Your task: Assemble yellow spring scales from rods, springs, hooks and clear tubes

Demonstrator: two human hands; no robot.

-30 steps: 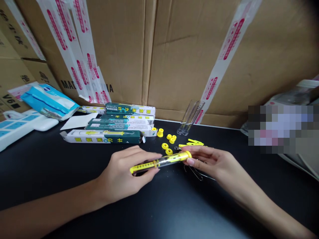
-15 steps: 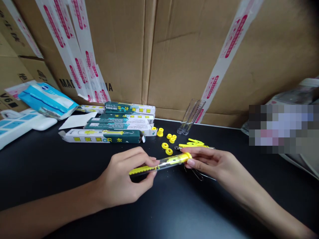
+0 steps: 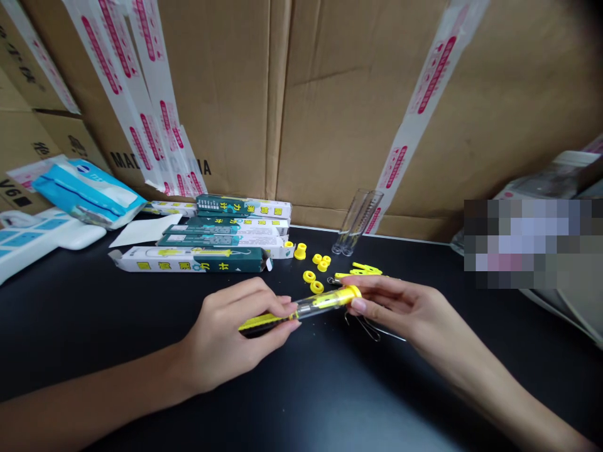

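Note:
A tubular spring scale [image 3: 308, 306], clear with yellow parts inside, lies slantwise between my hands above the black table. My left hand [image 3: 247, 323] is closed round its body, thumb and fingers pinching the tube. At the right end, my right hand [image 3: 396, 301] pinches the yellow end cap [image 3: 351, 294], which sits on the tube. Some of the cap is hidden by the fingers. Just behind are yellow rings [image 3: 316, 287], yellow plugs [image 3: 300, 251] and flat yellow strips [image 3: 366, 269]. Metal wire hooks [image 3: 372, 331] lie partly under my right hand.
Clear tubes [image 3: 357, 223] stand near the cardboard wall [image 3: 226, 94]. Printed spring scale boxes [image 3: 193, 258] lie at back left, beside a blue packet [image 3: 89, 191] and a white power strip [image 3: 42, 242]. A plastic bottle [image 3: 546, 179] is at far right.
Both hands keep their hold on the spring scale, which has shifted very slightly. The whole view has moved a little; nothing was let go.

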